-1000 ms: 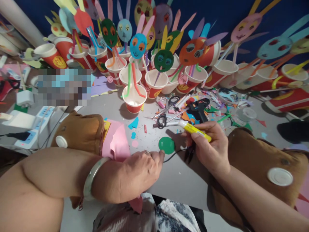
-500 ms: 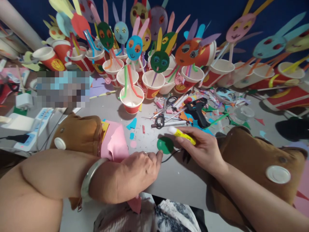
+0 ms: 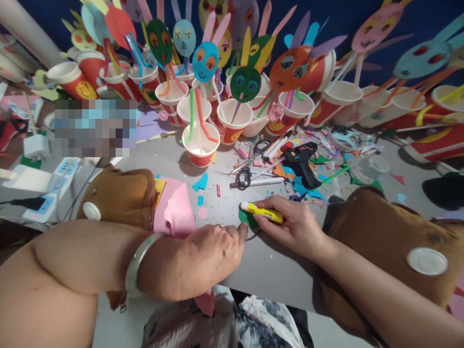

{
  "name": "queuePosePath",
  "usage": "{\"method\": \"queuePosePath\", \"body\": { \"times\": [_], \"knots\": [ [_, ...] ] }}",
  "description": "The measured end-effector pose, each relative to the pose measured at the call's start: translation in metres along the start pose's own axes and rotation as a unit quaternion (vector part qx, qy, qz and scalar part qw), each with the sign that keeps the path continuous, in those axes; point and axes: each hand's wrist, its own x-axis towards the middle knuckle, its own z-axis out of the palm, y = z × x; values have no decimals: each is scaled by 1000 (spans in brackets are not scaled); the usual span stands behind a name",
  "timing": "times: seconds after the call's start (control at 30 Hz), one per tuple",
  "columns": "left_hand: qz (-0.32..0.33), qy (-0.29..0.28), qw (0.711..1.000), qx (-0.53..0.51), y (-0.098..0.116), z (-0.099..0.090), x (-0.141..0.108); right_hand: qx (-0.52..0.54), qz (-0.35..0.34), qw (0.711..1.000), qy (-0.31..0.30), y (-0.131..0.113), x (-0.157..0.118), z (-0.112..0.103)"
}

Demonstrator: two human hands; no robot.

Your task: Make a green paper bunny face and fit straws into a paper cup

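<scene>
On the grey tabletop lies a small green paper circle (image 3: 246, 220), partly hidden by my fingers. My left hand (image 3: 217, 251) is curled palm-down, its fingertips pressing the circle's near edge. A silver bangle circles that wrist. My right hand (image 3: 293, 222) grips a yellow glue stick (image 3: 267, 213) between thumb and fingers. The white tip of the stick is over the circle's upper left part; whether it touches I cannot tell. A black cord, partly covered, runs beside the circle.
Behind stand several red-and-white paper cups (image 3: 201, 152) with rabbit-faced paper puppets. Scissors (image 3: 250, 166), a black glue gun (image 3: 302, 162) and paper scraps lie beyond my right hand. Brown cloth arm cushions (image 3: 119, 195) flank me. A power strip (image 3: 58, 186) is at left.
My right hand has moved left and slightly down, bringing the glue stick over the green circle. My left hand stays at the circle's edge. The view has shifted slightly.
</scene>
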Motion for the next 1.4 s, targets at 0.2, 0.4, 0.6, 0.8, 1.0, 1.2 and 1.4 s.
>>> {"method": "queuePosePath", "body": {
  "times": [0.2,0.4,0.6,0.8,1.0,1.2,1.4],
  "knots": [
    [-12,25,1000,6,1,-4,-4,-4,-8,1000,1,0,1,-1],
    [-13,33,999,11,0,-5,-5,-1,-7,1000,28,0,-2,1],
    [-4,30,999,23,-1,-7,-6,30,88,991,99,2,-3,-7],
    [11,13,1000,-5,-2,0,1,32,24,999,-3,0,-2,-3],
    [4,17,1000,7,-1,-3,-3,41,112,987,109,3,-1,-15],
    [-1,9,1000,5,-1,-5,-3,79,103,991,-40,6,4,-32],
    [7,-19,1000,-14,-2,-3,1,33,51,996,-62,5,4,-28]
  ]
}}
